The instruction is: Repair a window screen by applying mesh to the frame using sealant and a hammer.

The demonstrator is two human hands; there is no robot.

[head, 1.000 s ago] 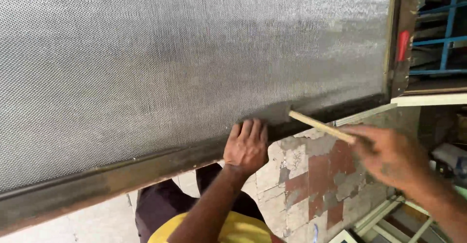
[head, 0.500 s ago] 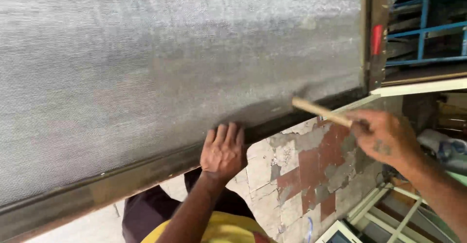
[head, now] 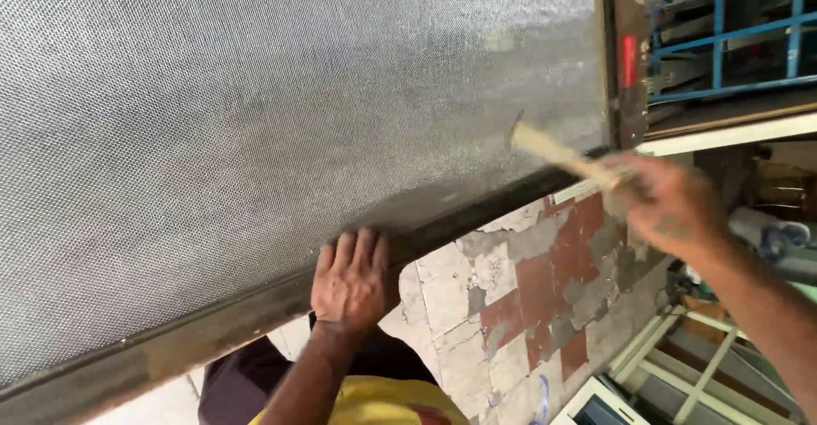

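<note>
Left hand [head: 351, 282] flat, fingers spread, pressing on the dark frame [head: 255, 314] below the mesh screen [head: 281, 119]. Right hand [head: 668, 204] blurred, raised, closed around a pale wooden stick [head: 557, 154] angled over the screen's lower right corner.

The upper left of the frame is filled by a mesh screen [head: 281, 119], bordered below by a frame rail [head: 255, 319]. The left hand [head: 351, 285] is laid on that rail at lower centre. At right, a stick [head: 562, 154] is held in the right hand [head: 668, 204], above the tiled floor [head: 528, 306].
</note>
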